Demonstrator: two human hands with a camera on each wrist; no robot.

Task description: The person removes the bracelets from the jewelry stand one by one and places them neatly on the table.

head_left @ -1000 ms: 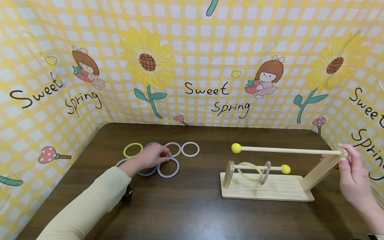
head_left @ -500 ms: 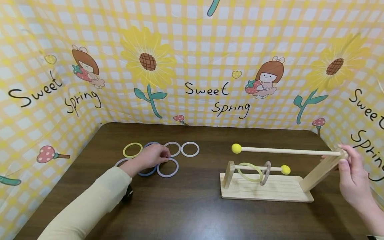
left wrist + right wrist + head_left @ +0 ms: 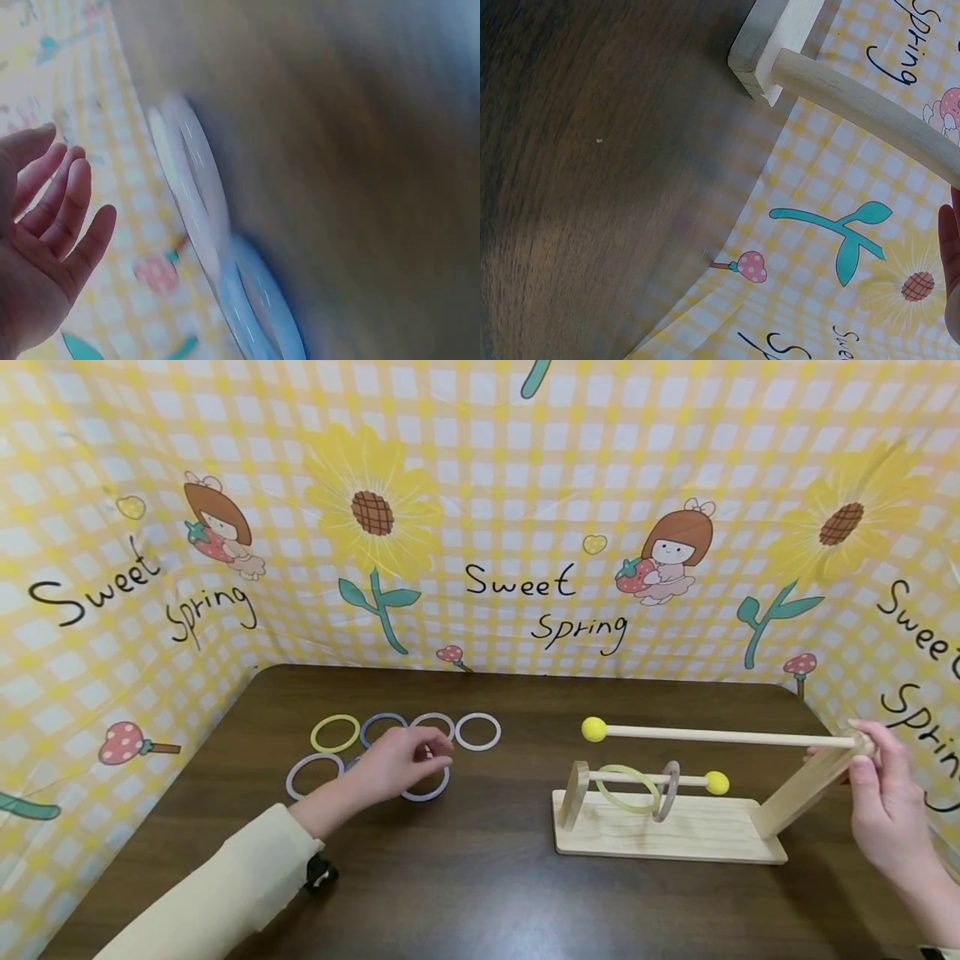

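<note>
My left hand (image 3: 397, 762) hovers over the flat rings on the table, its fingers loosely bent and nothing between them. Below it lies a lavender ring (image 3: 425, 799), partly covered by the hand. The left wrist view shows the same hand's fingers apart, beside a blurred pinkish ring (image 3: 199, 150) and a blue ring (image 3: 270, 292). At the right, my right hand (image 3: 888, 810) grips the top of the slanted post (image 3: 806, 789) of a wooden stand (image 3: 675, 839). A yellow-green ring (image 3: 626, 810) and a greyish ring (image 3: 660, 817) hang on the stand's lower rod.
The stand's upper rod (image 3: 720, 737) points left and ends in a yellow ball (image 3: 594, 729). Around the left hand lie a yellow ring (image 3: 335, 717), a white ring (image 3: 477, 713) and several others. A checked cloth (image 3: 510, 510) surrounds the table (image 3: 480, 877).
My left hand has lifted slightly and shifted right, its thumb and fingers spreading apart; more of the blue ring behind it shows. The right hand keeps its grip on the post.
</note>
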